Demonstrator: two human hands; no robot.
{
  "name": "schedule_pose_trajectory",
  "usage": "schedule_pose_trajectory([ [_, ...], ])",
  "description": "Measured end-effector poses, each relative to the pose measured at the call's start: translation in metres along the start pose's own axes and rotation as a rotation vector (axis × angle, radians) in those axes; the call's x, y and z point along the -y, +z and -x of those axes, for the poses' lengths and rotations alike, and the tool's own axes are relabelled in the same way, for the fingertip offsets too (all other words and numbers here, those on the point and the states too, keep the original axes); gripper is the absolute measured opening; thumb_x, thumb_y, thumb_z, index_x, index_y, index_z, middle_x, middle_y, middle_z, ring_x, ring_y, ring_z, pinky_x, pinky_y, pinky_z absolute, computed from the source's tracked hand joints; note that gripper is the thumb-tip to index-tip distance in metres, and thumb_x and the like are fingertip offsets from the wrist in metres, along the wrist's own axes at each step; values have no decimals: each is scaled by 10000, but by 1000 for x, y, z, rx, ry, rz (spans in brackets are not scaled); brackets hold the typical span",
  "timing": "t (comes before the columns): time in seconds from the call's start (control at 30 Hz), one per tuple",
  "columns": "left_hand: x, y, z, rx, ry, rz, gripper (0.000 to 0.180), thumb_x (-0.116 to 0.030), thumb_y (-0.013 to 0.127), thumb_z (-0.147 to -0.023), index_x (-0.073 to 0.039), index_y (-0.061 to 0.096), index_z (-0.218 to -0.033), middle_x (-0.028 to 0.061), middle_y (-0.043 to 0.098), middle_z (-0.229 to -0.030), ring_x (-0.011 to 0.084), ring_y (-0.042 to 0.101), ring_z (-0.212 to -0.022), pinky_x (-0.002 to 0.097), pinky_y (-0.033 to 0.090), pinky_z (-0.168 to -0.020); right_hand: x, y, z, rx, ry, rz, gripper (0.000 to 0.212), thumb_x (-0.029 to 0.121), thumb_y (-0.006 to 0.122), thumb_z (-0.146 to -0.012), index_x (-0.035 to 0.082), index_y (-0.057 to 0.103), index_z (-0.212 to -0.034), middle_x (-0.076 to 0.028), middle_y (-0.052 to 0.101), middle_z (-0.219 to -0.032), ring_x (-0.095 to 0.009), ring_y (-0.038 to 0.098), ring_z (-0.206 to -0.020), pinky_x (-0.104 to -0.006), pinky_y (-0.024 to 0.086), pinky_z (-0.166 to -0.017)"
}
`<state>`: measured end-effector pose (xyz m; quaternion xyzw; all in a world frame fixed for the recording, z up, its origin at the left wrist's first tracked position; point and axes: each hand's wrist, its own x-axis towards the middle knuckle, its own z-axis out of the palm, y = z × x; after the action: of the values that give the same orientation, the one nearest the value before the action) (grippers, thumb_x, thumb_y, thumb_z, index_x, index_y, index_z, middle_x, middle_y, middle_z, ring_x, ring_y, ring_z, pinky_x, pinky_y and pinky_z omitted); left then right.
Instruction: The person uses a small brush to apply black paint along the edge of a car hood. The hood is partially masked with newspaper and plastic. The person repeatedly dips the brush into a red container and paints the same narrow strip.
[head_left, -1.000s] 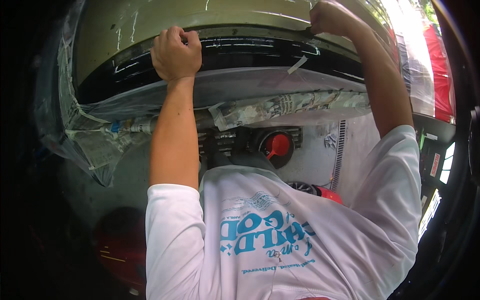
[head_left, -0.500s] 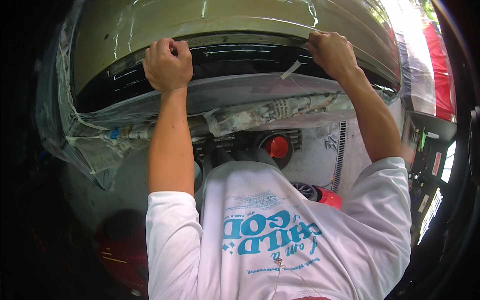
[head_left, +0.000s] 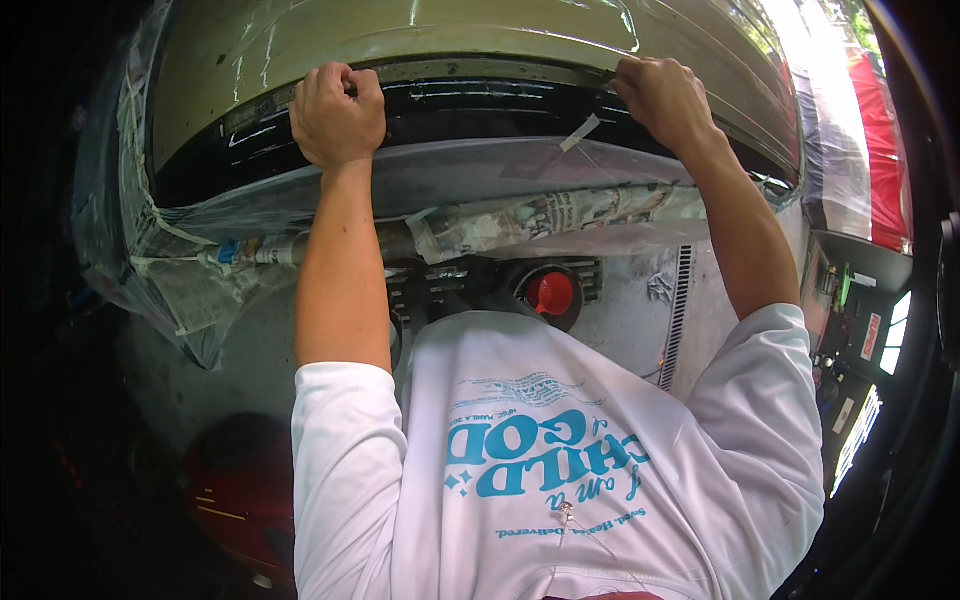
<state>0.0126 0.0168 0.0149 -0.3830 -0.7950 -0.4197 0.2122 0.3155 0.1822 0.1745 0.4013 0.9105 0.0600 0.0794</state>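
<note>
A broad yellowish car panel spans the far side, with a narrow grimy strip along its near edge. Below that runs a glossy black band. My left hand is closed at the left part of the strip, its fingers curled and pressed together. Over the strip's right part, my right hand is closed too, thumb and fingertips pinched at the panel edge. Whatever either hand grips is hidden by the fingers. A short piece of pale tape sticks to the black band between the hands.
Clear plastic sheeting and taped newspaper cover the car below the band. On the floor are a red round container and a drain grate. A red object stands lower left; a cluttered bench is at right.
Both hands keep their closed shape and places along the strip. The view has shifted slightly, and a red wheeled object beside my shirt has gone out of sight behind it.
</note>
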Motion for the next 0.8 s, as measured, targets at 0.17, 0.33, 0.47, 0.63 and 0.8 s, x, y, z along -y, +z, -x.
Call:
schedule_pose_trajectory([
  [0.17, -4, -2, 7, -8, -52, -12, 112, -221, 685, -830, -136, 647, -768, -10, 650, -797, 259, 640, -791, 413, 514, -766, -1, -4, -17, -7, -108, 87, 179, 219, 748, -909, 98, 773, -1038, -188, 772, -926, -390, 758, -906, -508, 599, -851],
  [0.33, -7, -5, -2, 9, -19, 22, 109, -220, 689, -825, -134, 652, -768, -10, 645, -783, 258, 636, -771, 412, 514, -751, -30, -30, -76, 268, -278, -106, 180, 190, 813, -837, 30, 784, -912, -165, 760, -816, -308, 760, -815, -424, 581, -767],
  [0.47, 0, -3, 1, -1, -37, -3, 105, -219, 690, -826, -136, 655, -772, -11, 651, -791, 254, 640, -780, 416, 516, -758, -18, -27, -32, 82, -195, -26, 189, 239, 780, -895, 90, 779, -1011, -186, 766, -922, -407, 741, -926, -518, 581, -856],
  [0.63, 1, -1, 3, 34, -51, -38, 127, -261, 688, -853, -141, 699, -813, -14, 701, -857, 245, 676, -851, 408, 526, -814, -11, -7, -5, 15, -23, -26, 194, 276, 745, -937, 93, 770, -995, -201, 763, -941, -414, 742, -945, -520, 587, -867],
  [0.8, -6, 0, 6, -34, -76, -46, 109, -225, 696, -829, -143, 661, -768, -13, 655, -799, 247, 646, -797, 411, 514, -763, 4, 3, -12, -13, -41, 48, 217, 271, 767, -908, 68, 765, -985, -189, 766, -898, -399, 752, -896, -509, 596, -845],
])
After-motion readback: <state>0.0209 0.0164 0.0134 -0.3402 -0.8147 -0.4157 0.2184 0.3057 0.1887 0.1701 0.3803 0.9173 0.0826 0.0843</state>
